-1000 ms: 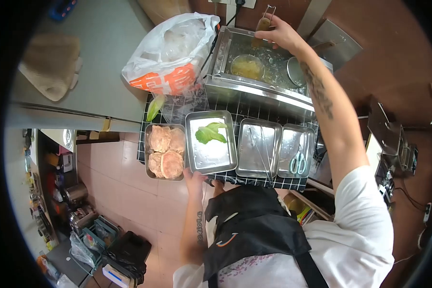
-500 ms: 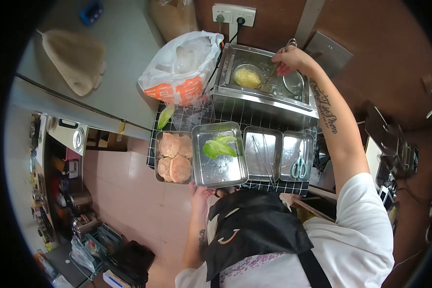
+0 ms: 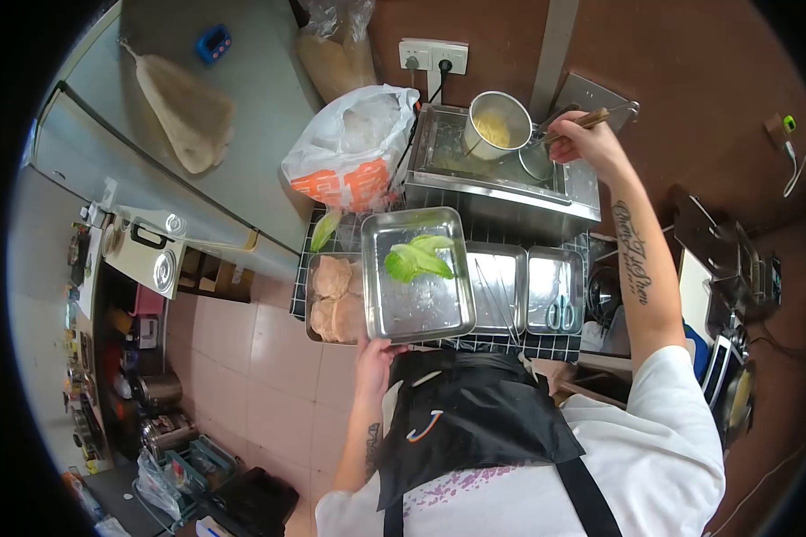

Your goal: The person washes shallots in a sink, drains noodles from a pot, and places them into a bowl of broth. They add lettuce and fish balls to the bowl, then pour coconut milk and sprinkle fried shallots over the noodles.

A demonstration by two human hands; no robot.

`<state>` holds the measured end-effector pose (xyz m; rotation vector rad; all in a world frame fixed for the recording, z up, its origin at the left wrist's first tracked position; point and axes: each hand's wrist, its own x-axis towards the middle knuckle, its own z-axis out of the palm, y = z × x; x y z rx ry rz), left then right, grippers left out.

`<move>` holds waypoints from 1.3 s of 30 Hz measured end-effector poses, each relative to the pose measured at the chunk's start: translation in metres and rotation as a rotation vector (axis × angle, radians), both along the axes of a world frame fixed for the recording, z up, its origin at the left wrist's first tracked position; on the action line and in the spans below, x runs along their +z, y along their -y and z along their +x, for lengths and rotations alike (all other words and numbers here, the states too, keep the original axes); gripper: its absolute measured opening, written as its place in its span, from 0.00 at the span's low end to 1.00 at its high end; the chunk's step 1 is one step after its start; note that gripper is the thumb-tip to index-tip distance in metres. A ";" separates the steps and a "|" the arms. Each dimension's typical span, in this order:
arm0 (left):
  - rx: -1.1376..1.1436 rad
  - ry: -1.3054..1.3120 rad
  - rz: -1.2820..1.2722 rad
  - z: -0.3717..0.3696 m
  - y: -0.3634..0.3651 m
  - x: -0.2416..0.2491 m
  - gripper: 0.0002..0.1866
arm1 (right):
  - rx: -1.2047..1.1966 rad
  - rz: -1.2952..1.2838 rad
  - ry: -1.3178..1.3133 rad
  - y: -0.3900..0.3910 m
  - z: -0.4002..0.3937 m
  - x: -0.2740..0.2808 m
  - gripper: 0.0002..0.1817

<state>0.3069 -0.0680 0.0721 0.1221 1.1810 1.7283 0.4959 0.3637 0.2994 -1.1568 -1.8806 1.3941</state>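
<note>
My right hand (image 3: 577, 141) is closed round the wooden handle (image 3: 593, 118) of a strainer basket (image 3: 499, 126) with yellow noodles in it, raised over a steel cooker (image 3: 510, 201). A second round basket (image 3: 536, 161) stays in the cooker. At the front edge of a steel tray (image 3: 418, 309), my left hand (image 3: 376, 353) grips the rim with its fingers partly under it. Green lettuce leaves (image 3: 419, 259) lie in that tray. The tray overlaps a container of round pinkish patties (image 3: 335, 300) on its left.
Tongs (image 3: 503, 304) lie in another tray, and blue-handled scissors (image 3: 560, 313) in the one beside it. A white and orange plastic bag (image 3: 345, 152) stands left of the cooker, near a loose leaf (image 3: 325, 230). Wall sockets (image 3: 433, 56) are behind.
My right hand has lifted the noodle basket up out of the cooker. The tray in my left hand has shifted slightly up and right, and the camera view has shifted too.
</note>
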 end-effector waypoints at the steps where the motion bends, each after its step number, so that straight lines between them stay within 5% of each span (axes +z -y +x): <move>1: 0.001 -0.002 -0.001 0.000 -0.001 0.002 0.36 | -0.030 -0.026 -0.072 0.003 -0.001 -0.009 0.11; 17: -0.028 -0.009 -0.038 0.010 0.003 0.003 0.30 | -0.254 0.104 -0.595 0.052 -0.007 -0.094 0.10; 21: -0.038 -0.019 -0.012 0.012 0.005 0.003 0.29 | -0.208 -0.046 -0.413 0.037 -0.011 -0.086 0.09; 24: -0.022 -0.025 -0.025 0.010 0.003 0.006 0.28 | -0.230 0.076 -0.369 0.046 -0.009 -0.091 0.08; 28: -0.012 -0.017 -0.010 0.011 0.004 0.004 0.26 | -0.248 -0.079 -0.417 0.042 -0.011 -0.101 0.08; 39: -0.018 -0.051 -0.009 0.006 -0.008 0.016 0.26 | -0.262 0.075 -0.435 0.045 -0.015 -0.097 0.09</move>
